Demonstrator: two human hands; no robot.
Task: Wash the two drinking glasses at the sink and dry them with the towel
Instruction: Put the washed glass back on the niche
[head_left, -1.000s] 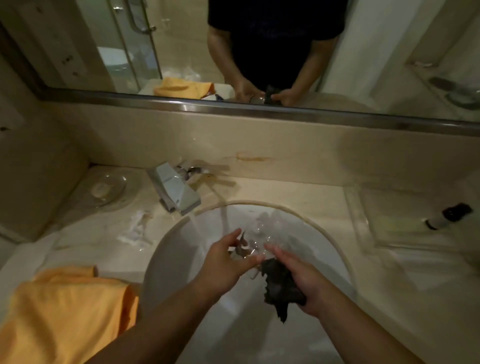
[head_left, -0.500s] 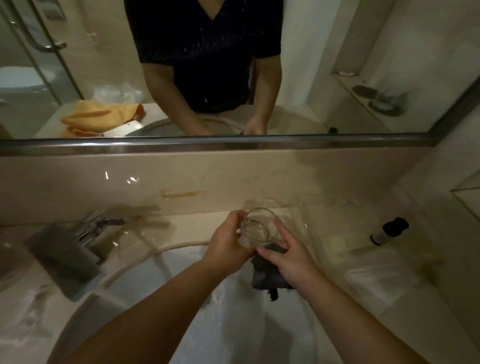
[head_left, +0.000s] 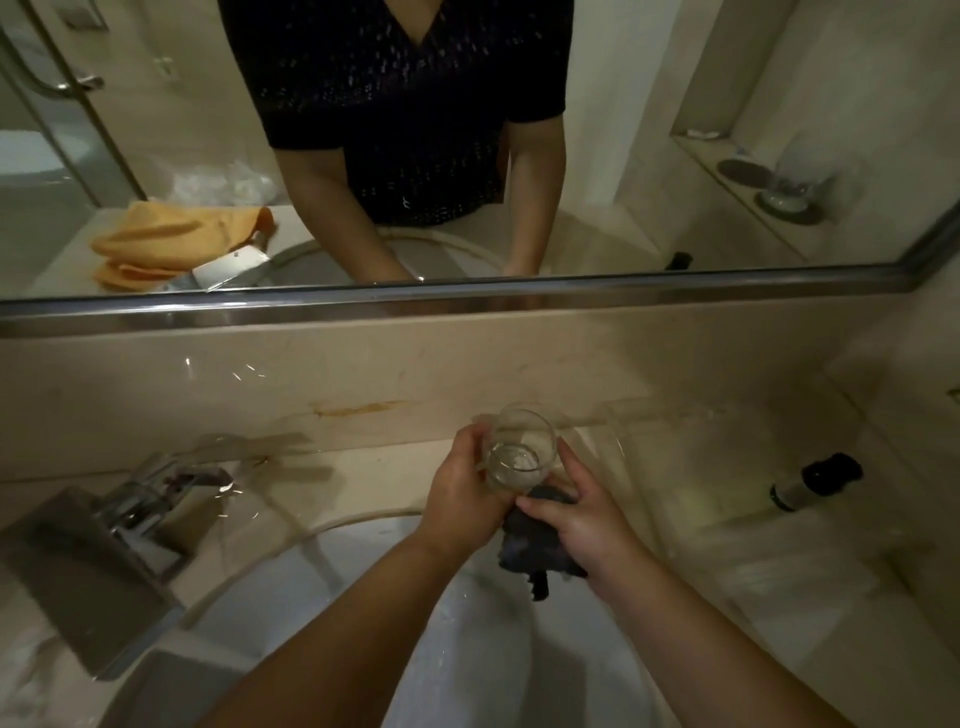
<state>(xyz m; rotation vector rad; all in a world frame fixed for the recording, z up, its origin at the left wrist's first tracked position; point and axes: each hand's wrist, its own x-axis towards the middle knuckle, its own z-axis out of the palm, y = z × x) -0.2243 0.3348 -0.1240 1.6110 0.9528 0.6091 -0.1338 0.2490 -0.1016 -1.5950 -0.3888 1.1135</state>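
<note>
Left hand (head_left: 462, 499) grips one glass (head_left: 519, 452), fingers and thumb curled round its left side. Glass is clear and tilted, held above the back rim of the sink (head_left: 363, 597), over the counter (head_left: 701, 519) strip behind the sink. Which end of the glass faces the camera is hard to tell.

Right hand (head_left: 587, 525) is closed on a dark cloth (head_left: 535, 540), thumb and fingers pinching it. The cloth's top touches the glass's lower edge; the rest hangs down over the sink. Right index finger lies along the glass's right side. Both hands are close together, nearly touching under the glass.

Faucet (head_left: 104, 545) is at the sink's back left, spout angled toward the sink. Running water cannot be made out. Small bottle (head_left: 815, 480) with a dark cap lies on its side, well right of the sink.

Mirror (head_left: 467, 156) is on the wall behind the sink. Orange towel (head_left: 171, 244) shows only as a reflection there, bunched on the counter left of the sink.
</note>
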